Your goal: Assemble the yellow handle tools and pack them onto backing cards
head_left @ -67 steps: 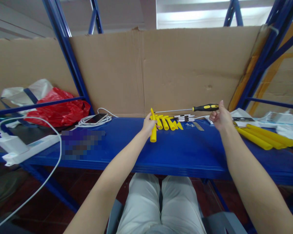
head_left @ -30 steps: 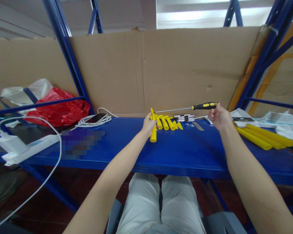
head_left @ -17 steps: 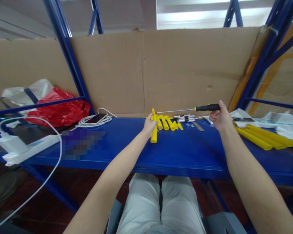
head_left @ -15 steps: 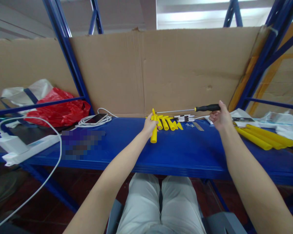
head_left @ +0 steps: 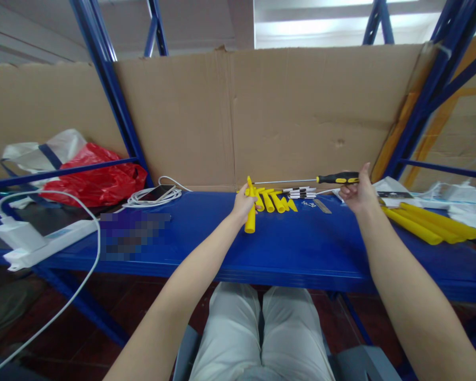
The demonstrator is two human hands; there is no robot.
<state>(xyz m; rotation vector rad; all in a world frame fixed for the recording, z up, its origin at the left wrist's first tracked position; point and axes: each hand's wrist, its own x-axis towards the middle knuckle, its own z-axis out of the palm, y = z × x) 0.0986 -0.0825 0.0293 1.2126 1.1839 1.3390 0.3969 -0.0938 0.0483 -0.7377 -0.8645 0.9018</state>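
My left hand (head_left: pixel 244 202) is closed around a yellow tube (head_left: pixel 250 222), which stands out toward me with its round end low. My right hand (head_left: pixel 358 189) grips the black and yellow handle of a long screwdriver (head_left: pixel 335 178). The thin shaft runs level to the left, and its tip meets the upper part of the tube; how it sits there is too small to make out. Right of my left hand, several short yellow tubes (head_left: pixel 277 202) lie in a row on the blue table (head_left: pixel 293 254).
White-and-black sticks (head_left: pixel 299 192), small screws (head_left: pixel 308 203) and a flat metal strip (head_left: pixel 322 206) lie behind. Long yellow tubes (head_left: pixel 432 225) rest at right. At left are a coiled white cable (head_left: pixel 154 199), phone (head_left: pixel 157 192), power strip (head_left: pixel 59 239) and red bag (head_left: pixel 99 174). Cardboard (head_left: pixel 293 116) walls the back.
The screwdriver handle has turned about its length, showing more yellow now, and my right hand's fingers have shifted on it. My left hand and the tube stay in place.
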